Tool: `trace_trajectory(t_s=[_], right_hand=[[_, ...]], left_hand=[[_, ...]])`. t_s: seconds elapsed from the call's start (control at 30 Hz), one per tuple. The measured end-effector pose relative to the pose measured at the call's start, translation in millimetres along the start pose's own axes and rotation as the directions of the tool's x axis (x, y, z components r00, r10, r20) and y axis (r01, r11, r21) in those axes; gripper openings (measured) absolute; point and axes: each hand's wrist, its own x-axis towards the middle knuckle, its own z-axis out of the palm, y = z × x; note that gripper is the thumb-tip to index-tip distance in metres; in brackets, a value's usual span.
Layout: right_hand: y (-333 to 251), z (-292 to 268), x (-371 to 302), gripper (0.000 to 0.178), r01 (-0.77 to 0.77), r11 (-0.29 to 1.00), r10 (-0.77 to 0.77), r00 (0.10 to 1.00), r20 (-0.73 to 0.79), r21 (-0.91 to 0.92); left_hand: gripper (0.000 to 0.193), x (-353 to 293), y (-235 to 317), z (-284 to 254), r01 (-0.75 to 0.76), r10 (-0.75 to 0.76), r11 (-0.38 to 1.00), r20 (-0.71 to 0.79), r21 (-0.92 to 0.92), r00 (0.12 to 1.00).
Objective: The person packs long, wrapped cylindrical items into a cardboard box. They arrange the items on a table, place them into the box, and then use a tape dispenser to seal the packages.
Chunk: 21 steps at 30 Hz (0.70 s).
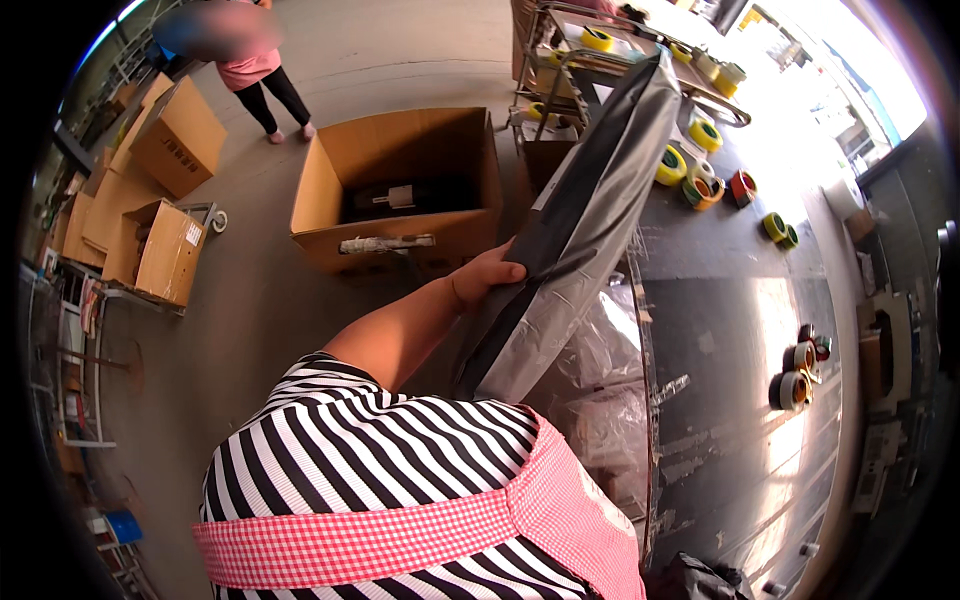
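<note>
A long, flat parcel in dark grey plastic wrap (pixel 590 225) stands tilted in front of me, its top leaning away to the right. My left hand (pixel 489 275) is closed on its left edge, with the thumb lying on the near face. My right hand does not show. Beyond my left hand stands a large open cardboard box (pixel 465 238), with dark contents and a pale label inside. Worn whitish tape crosses its near side. The parcel's lower end comes close to my striped sleeve and pink checked apron.
A dark worktable (pixel 710 340) runs along my right, with several tape rolls (pixel 704 190) on it. Clear plastic bags (pixel 605 340) lie by its left edge. A metal cart (pixel 560 75) stands ahead, cardboard boxes (pixel 180 140) at left. Another person (pixel 250 68) stands at the far left.
</note>
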Motion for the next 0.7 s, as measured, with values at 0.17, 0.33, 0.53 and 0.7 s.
trace_trajectory(t_s=[0.17, 0.33, 0.53, 0.7], right_hand=[[-41, 66, 42, 0.067, 0.158, 0.959, -0.170, 0.985, -0.031, -0.234], [-121, 118, 95, 0.068, 0.465, 0.652, -0.628, 0.773, -0.083, -0.598], [-155, 429, -96, 0.082, 0.648, 0.754, -0.302, 0.200, 0.932, 0.105], [-112, 635, -199, 0.126, 0.549, 0.834, 0.104, -0.250, 0.963, 0.053]], left_hand=[[0.099, -13, 30, -49, -0.186, 0.196, 0.980, -0.226, 0.064, 0.954], [0.101, -4, 36, -76, -0.283, 0.288, 0.957, -0.354, 0.066, 0.890], [0.112, 63, 33, -67, -0.410, 0.552, 0.830, -0.452, 0.379, 0.700], [0.102, 108, 17, -72, -0.352, 0.599, 0.754, -0.359, 0.555, 0.716]])
